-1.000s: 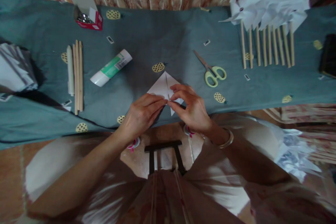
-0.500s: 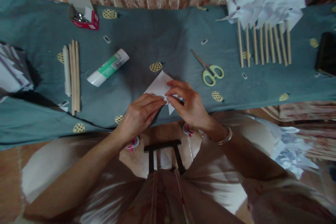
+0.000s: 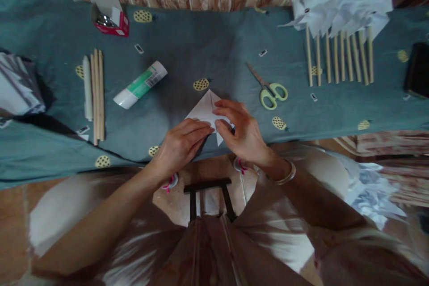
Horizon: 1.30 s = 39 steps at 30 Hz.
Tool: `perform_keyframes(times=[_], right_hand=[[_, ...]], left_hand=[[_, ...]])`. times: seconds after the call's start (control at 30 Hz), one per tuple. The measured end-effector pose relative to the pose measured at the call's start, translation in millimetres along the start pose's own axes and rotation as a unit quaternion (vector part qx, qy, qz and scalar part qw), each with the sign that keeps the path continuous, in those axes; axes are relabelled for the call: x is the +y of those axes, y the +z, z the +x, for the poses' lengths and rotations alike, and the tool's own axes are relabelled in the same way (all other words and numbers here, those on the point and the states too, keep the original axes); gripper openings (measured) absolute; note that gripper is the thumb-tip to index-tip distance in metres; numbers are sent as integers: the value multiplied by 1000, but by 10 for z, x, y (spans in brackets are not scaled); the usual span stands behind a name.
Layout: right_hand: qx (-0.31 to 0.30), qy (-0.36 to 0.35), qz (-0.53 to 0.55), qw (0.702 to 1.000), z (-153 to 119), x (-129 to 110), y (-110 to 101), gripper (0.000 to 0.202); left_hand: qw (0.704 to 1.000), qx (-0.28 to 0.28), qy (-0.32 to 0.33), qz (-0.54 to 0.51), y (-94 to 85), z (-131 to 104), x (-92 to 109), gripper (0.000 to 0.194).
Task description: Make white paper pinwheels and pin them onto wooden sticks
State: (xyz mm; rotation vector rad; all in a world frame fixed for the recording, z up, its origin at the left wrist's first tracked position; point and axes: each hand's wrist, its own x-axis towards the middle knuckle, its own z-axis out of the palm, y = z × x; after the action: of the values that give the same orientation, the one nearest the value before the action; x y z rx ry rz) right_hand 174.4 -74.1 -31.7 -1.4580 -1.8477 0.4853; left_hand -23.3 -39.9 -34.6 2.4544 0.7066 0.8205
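Note:
A white piece of paper (image 3: 202, 109) with slits cut into it lies near the front edge of the table, one corner pointing away from me. My left hand (image 3: 182, 140) presses its closed fingertips on the paper's near left part, close to the middle. From the right, my right hand (image 3: 241, 132) holds the paper, with its thumb near the centre and its curled fingers beside a slit. Both hands cover much of the sheet. Green-handled scissors (image 3: 273, 94) lie to the right, their blades spread slightly. A white and green glue tube (image 3: 140, 85) lies to the left.
Paper pinwheels on sticks (image 3: 342, 13) lie at the far right, with a dark phone-like object (image 3: 417, 69) beyond. At left are wooden sticks (image 3: 98, 98), a stack of white papers (image 3: 16, 87) and an open red box (image 3: 112, 22). More folded paper (image 3: 373, 192) sits beside my right leg.
My right thumb and fingers have moved apart a little, with the thumb now further right on the paper. The left hand stays in place. The whole view has shifted slightly.

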Motion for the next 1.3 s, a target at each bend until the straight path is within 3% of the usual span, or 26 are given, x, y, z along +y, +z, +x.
perform_keyframes(times=[0.27, 0.57, 1.3], right_hand=[[-33, 18, 24, 999, 21, -19, 2, 8], [-28, 18, -11, 999, 17, -16, 74, 14], [39, 30, -13, 999, 51, 52, -79, 8]], left_hand=[[1000, -6, 0, -5, -10, 1, 2, 20], [1000, 6, -4, 30, 14, -15, -17, 19], [999, 0, 11, 32, 12, -18, -35, 21]])
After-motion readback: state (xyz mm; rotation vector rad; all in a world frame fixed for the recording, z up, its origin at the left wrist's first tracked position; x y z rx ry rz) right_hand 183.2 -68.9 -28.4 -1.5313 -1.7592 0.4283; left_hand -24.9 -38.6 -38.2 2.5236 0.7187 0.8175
